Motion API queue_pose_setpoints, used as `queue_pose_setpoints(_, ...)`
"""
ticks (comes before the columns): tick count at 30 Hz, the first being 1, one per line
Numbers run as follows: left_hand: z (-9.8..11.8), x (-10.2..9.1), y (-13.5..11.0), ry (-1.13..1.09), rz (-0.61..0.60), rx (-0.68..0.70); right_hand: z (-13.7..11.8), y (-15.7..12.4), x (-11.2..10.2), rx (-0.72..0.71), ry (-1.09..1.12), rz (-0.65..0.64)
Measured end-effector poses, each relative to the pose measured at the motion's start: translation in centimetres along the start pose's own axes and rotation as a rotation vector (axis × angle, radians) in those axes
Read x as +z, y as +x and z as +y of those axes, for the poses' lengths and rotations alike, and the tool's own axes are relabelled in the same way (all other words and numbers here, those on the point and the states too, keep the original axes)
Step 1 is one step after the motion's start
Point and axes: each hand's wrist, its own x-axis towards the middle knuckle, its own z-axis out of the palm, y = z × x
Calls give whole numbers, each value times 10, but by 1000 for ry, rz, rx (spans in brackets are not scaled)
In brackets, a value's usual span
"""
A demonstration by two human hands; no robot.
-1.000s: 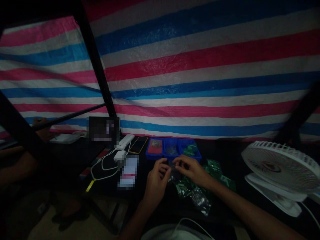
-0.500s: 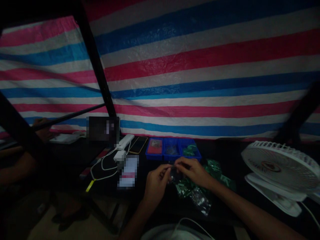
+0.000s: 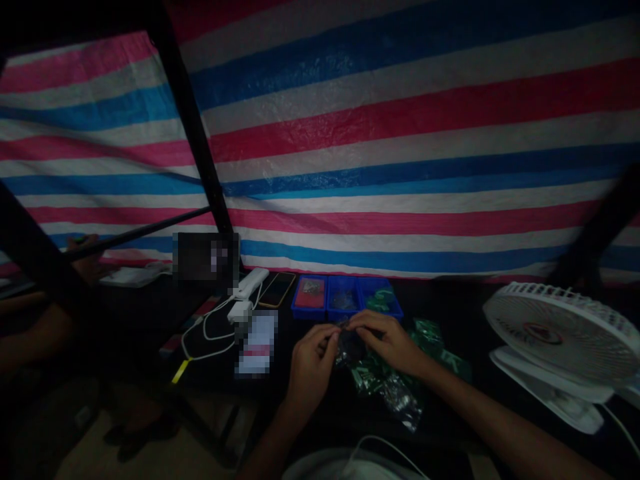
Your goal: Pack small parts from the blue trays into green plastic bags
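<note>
Two sets of fingertips [image 3: 353, 323] sit closer than a second ago: left hand [image 3: 311, 358] and right hand [image 3: 387, 338] pinch a dark packet [image 3: 352, 348], apparently steadying it, at six o'clock from the middle blue tray [image 3: 337, 313].

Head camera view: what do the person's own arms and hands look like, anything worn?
The ungloved left hand and ungloved right hand show no watch or bracelet. The tapering left forearm and tapering right forearm are bare to the picture's edge, no sleeves visible. It's too dim to rule out rings.
</note>
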Motion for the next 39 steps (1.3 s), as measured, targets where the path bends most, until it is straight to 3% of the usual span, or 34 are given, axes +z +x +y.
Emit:
queue_pose_setpoints(5, -2, 0, 0, 13, -8, 27, 4, 0, 2, -17, -13, -4)
queue_pose_setpoints(18, -3, 1, -1, -12, -64, 28, 11, -4, 3, 146, 17, 6)
queue_pose_setpoints(27, -3, -1, 1, 17, -66, 35, 13, -3, 4, 142, 42, -9)
queue_pose_setpoints(33, -6, 0, 0, 29, -59, 40, 9, -3, 3, 77, 19, 20)
queue_pose_setpoints(39, -7, 0, 0, 37, -45, 53, 15, -2, 2, -39, 13, -58)
